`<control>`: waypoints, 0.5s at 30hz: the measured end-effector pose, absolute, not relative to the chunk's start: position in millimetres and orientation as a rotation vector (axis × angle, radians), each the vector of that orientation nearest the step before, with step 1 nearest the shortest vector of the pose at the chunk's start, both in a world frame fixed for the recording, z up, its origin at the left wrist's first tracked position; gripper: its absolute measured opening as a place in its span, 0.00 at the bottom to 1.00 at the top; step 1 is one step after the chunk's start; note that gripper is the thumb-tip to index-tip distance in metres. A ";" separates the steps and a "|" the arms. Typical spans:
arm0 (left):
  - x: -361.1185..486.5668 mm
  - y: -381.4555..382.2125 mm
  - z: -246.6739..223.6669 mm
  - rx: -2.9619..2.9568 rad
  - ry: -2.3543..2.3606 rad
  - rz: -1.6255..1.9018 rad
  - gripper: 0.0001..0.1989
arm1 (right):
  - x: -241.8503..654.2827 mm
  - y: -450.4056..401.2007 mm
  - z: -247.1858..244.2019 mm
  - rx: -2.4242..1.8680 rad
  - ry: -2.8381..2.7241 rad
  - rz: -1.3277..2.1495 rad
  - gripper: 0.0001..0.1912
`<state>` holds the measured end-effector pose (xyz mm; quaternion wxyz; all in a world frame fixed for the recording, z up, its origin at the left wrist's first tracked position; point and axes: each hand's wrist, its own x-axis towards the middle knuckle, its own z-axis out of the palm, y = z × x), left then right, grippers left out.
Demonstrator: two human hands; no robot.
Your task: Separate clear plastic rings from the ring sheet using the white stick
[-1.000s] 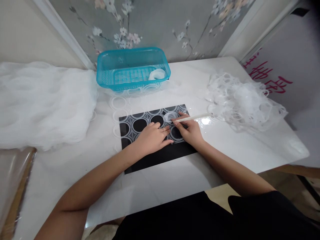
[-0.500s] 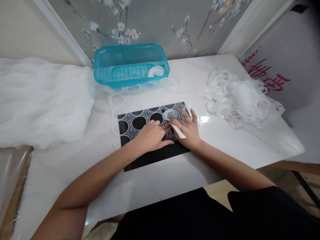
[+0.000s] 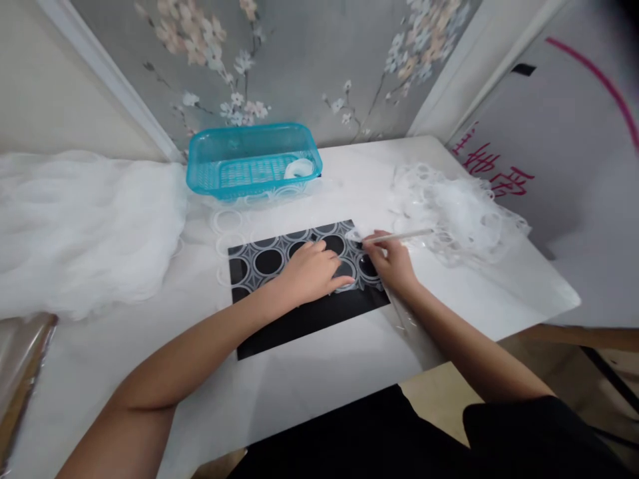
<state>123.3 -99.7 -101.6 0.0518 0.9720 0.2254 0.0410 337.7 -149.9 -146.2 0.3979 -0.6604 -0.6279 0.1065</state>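
Note:
A black rectangular mat (image 3: 309, 329) lies on the table under a translucent sheet (image 3: 255, 247) patterned with round cut rings. My left hand (image 3: 312, 271) rests palm down on the sheet, fingers extended and thumb apart. At the mat's right edge, my right hand (image 3: 393, 265) has its fingers closed round a thin white strip-like tool (image 3: 412, 234), which points right. A small whitish piece (image 3: 353, 235) shows just left of the right fingertips; whether they touch it I cannot tell.
Behind the mat stands a blue plastic basket (image 3: 200, 189) with white rings (image 3: 299, 169) inside. A thick stack of translucent white sheets (image 3: 90, 233) occupies the left. Tangled ring-cut scraps (image 3: 466, 216) are heaped at right, beside a whiteboard (image 3: 564, 199) with red writing.
My right hand has moved off the sheet's middle to the mat's right edge, and the white tool has turned to point right. My left hand stays on the sheet. The view has shifted.

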 end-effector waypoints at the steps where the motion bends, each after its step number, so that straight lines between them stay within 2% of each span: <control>1: 130.2 -100.9 -103.5 2.973 0.657 0.179 0.26 | 335.0 -153.9 -150.2 -1.670 -1.535 0.354 0.13; 5: 148.2 -105.5 -113.3 3.026 0.570 0.172 0.28 | 328.9 -155.3 -153.7 -1.611 -1.409 0.536 0.15; 15: 144.9 -103.0 -119.1 3.042 0.532 0.088 0.28 | 330.4 -152.1 -156.6 -1.674 -1.463 0.401 0.12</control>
